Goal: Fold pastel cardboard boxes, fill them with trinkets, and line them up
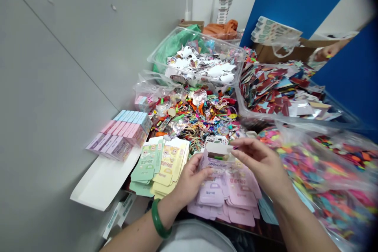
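Observation:
My left hand (pixel 193 177), with a green bangle (pixel 159 218) on the wrist, grips a small purple box (pixel 217 161) by its left side. The top of the box is open, and something greenish shows inside. My right hand (pixel 260 159) is at the box's upper right corner, thumb and fingers curled close around its raised flap; what they hold, if anything, is too small to make out. Flat purple cartons (pixel 210 193) and pink cartons (pixel 240 191) lie in stacks beneath the box. Green cartons (pixel 147 161) and yellow cartons (pixel 168 165) lie to the left.
Finished-looking blue, pink and purple boxes (pixel 126 130) stand on a white tray (pixel 102 183) at left. Small colourful trinkets (pixel 203 118) are heaped behind the cartons. Clear bins (pixel 239 82) hold cut-out cards at the back. Bags of bright pieces (pixel 330 173) lie at right.

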`<action>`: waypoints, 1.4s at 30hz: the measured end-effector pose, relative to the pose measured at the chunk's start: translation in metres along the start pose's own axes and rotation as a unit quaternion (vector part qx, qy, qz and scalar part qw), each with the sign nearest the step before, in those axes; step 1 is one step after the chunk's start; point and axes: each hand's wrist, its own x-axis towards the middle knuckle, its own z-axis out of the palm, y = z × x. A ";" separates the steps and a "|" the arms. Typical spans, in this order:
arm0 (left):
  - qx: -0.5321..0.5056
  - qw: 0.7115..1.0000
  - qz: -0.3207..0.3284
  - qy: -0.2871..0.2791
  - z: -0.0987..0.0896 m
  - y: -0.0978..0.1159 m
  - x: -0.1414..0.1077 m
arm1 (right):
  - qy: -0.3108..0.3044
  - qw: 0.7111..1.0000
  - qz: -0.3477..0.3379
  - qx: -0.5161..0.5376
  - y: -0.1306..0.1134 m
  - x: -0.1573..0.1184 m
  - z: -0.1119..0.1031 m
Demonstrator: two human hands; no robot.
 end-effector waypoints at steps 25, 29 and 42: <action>0.183 0.977 0.103 0.024 -0.010 0.035 -0.005 | -0.037 0.975 -0.183 -0.120 0.017 -0.023 0.018; 0.288 0.930 0.230 -0.002 -0.014 0.029 -0.008 | -0.071 0.922 -0.321 -0.206 0.025 -0.030 0.005; 0.371 0.890 0.263 0.018 -0.004 0.039 -0.003 | -0.102 0.963 -0.211 -0.134 0.011 -0.021 0.010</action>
